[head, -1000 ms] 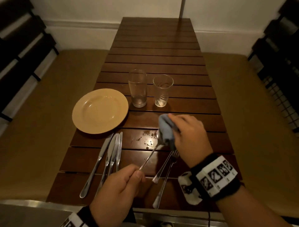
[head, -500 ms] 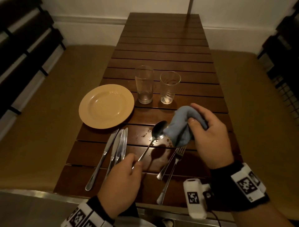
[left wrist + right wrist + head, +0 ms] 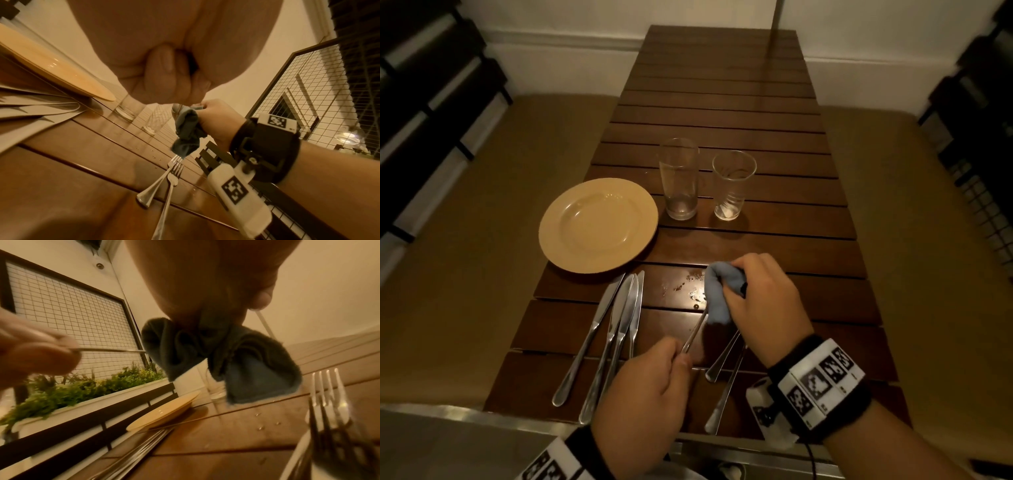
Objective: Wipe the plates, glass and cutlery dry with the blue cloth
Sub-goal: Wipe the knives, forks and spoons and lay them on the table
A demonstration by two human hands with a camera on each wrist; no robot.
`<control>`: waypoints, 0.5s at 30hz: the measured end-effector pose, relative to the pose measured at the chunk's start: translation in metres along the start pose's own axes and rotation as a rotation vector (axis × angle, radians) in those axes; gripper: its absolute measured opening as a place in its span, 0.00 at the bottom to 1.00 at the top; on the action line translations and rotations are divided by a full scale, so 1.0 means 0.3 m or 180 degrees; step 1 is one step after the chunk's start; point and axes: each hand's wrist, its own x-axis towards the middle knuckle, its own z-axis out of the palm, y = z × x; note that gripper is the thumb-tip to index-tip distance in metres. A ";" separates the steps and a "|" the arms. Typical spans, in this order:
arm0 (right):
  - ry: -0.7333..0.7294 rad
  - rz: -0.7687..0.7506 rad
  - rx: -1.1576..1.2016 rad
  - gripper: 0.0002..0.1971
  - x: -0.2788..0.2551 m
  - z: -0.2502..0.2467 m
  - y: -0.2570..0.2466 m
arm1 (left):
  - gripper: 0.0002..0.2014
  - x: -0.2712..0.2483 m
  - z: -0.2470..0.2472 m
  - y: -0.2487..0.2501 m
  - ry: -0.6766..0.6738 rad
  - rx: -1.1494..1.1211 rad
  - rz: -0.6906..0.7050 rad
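A: Grip first: what do I hold?

B: Right hand (image 3: 763,301) clenches the cloth (image 3: 719,294), bunched round the spoon's bowl, which I cannot see. Left hand (image 3: 650,387) pinches the spoon (image 3: 693,334) by its handle, above the table (image 3: 722,102).

A: Around them?

B: Two forks (image 3: 172,168) lie beneath my right hand; knives (image 3: 619,325) lie just left. The plate (image 3: 597,224) sits beyond the knives, with the tall glass (image 3: 678,178) and short glass (image 3: 732,185) to its right, apart from it.
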 end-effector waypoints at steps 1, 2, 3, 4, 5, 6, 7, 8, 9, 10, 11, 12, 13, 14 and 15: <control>0.0005 0.0132 -0.0108 0.09 0.020 -0.006 0.014 | 0.11 -0.001 0.000 -0.001 0.0009 0.0020 0.0035; 0.0015 0.0270 -0.0187 0.09 0.035 -0.014 0.024 | 0.11 -0.001 0.001 -0.002 0.0031 0.0043 0.0058; 0.0039 0.0373 -0.0219 0.09 0.044 -0.020 0.026 | 0.11 0.000 0.002 -0.003 0.0060 0.0079 0.0072; 0.0043 0.0407 -0.0224 0.09 0.042 -0.018 0.025 | 0.11 0.001 0.004 -0.002 0.0094 0.0108 0.0080; 0.0030 0.0351 -0.0188 0.09 0.032 -0.015 0.011 | 0.11 0.002 0.005 -0.004 0.0128 0.0121 0.0089; -0.0040 0.0231 -0.0117 0.09 0.017 -0.007 -0.005 | 0.11 0.003 0.006 -0.006 0.0154 0.0116 0.0094; -0.0114 0.0070 -0.0049 0.09 0.000 0.006 -0.018 | 0.11 0.003 0.005 -0.011 0.0164 0.0108 0.0088; -0.0198 -0.0038 -0.0043 0.10 -0.012 0.018 -0.028 | 0.11 0.002 0.003 -0.015 0.0156 0.0112 0.0075; -0.0239 -0.0087 -0.0120 0.09 -0.018 0.026 -0.031 | 0.11 0.002 0.000 -0.019 0.0127 0.0120 0.0070; -0.0187 -0.0150 -0.0277 0.09 -0.013 0.029 -0.030 | 0.11 0.001 -0.002 -0.023 0.0094 0.0123 0.0069; -0.0104 -0.0236 -0.0461 0.08 0.000 0.034 -0.021 | 0.11 0.001 -0.003 -0.025 0.0076 0.0123 0.0072; -0.0057 -0.0275 -0.0638 0.09 0.017 0.035 -0.016 | 0.11 0.004 -0.005 -0.027 0.0078 0.0126 0.0068; -0.0015 -0.0270 -0.0798 0.09 0.034 0.033 -0.012 | 0.12 0.006 -0.004 -0.029 0.0092 0.0126 0.0030; -0.0015 -0.0218 -0.0928 0.09 0.049 0.034 0.000 | 0.12 0.011 -0.003 -0.029 0.0108 0.0115 -0.0048; -0.0034 -0.0109 -0.0959 0.09 0.064 0.029 0.009 | 0.12 0.016 -0.001 -0.029 0.0134 0.0092 -0.0163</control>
